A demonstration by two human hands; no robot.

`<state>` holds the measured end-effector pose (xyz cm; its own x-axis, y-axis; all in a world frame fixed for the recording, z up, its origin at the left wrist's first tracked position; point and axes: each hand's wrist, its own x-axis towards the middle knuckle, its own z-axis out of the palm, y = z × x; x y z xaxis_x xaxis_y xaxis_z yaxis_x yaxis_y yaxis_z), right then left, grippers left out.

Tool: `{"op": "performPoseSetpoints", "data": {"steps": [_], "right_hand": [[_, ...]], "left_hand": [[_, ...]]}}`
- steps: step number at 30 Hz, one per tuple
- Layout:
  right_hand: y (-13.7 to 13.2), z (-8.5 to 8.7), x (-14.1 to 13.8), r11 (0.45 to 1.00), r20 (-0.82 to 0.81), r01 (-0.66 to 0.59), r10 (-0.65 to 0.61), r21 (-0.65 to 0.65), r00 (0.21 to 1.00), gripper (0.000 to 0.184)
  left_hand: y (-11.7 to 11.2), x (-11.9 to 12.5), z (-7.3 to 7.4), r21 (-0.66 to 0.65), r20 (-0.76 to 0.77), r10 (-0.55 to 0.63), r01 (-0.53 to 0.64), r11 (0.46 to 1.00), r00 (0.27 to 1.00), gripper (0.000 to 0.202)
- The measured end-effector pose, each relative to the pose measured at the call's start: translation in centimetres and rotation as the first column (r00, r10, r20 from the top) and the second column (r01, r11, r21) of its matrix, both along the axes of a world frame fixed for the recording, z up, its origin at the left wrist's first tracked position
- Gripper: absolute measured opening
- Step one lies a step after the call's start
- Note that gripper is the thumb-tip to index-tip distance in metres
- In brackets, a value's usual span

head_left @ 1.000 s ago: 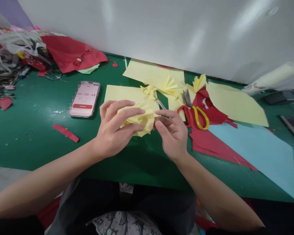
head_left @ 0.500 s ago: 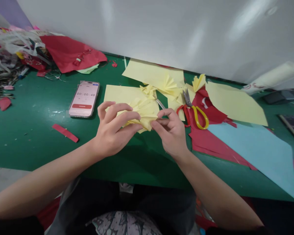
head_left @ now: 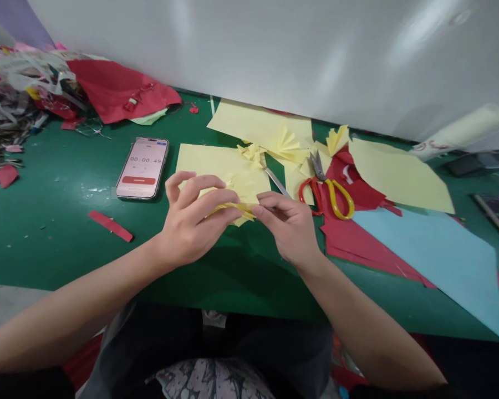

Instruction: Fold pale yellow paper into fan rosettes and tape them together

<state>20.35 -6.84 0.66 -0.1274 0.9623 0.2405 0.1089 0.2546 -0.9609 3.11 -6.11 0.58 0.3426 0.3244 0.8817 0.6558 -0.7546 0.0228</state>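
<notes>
Clock directions taken from the folded yellow paper [head_left: 246, 209], 12 toward the wall.

Workpiece: held between both hands, in front of the person, at the near edge of a flat pale-yellow sheet [head_left: 203, 160] on the green bench [head_left: 66, 244]. A narrow, layered edge faces the wearer; much of the rest is hidden by fingers. Cannot tell whether it touches the sheet below.

Left hand [head_left: 187, 221], at 9: grasping the paper between thumb and forefinger; remaining fingers arched above. Right hand [head_left: 289, 224], at 3 to 4: thumb and curled forefinger pinch the paper's right end; contact partly masked by the knuckles.

Step in hand (judgement): folding or pressing creases at the right end, left hand acting as clamp. Pleated yellow fans at 1 [head_left: 286, 143] and 2 [head_left: 337, 139] look like similar work.

Next move calls for (judgement): left grip held firm so the layers do not slip, right thumb and forefinger lined up along the edge, with light, even pressure. Thin paper will probably spring apart if either pinch slackens early.

Surroundings: yellow-handled scissors [head_left: 321, 175] between 2 and 3, near the right hand; a metal blade [head_left: 274, 180] between 1 and 2, its far end behind that hand. Phone [head_left: 143, 169] between 9 and 10, reading 00:00:49. Red strip [head_left: 110, 225] at 9. Light-blue sheet [head_left: 436, 255] between 3 and 4, lying over red paper [head_left: 357, 246].
</notes>
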Motion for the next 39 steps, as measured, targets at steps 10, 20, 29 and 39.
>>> {"op": "performPoseSetpoints", "data": {"steps": [10,20,29,39], "right_hand": [[0.15,-0.26,0.09,0.982,-0.23,-0.002,-0.043,-0.19,0.972,0.016],[-0.25,-0.23,0.01,0.992,-0.131,-0.004,-0.012,-0.126,0.991,0.023],[-0.25,-0.47,-0.08,0.998,-0.1,0.056,-0.052,0.042,0.994,0.008],[-0.52,0.17,-0.02,0.999,0.003,0.008,-0.007,-0.048,1.0,0.02]], "left_hand": [[-0.33,-0.21,0.18,-0.014,-0.063,-0.048,0.047,0.999,0.997,0.015],[-0.25,-0.11,0.15,0.07,-0.075,-0.035,0.04,0.997,0.997,0.012],[-0.19,0.0,0.18,0.083,-0.049,-0.027,0.031,0.996,0.998,0.011],[-0.2,-0.01,-0.11,0.084,-0.043,-0.007,0.011,0.996,0.999,0.01]]}}
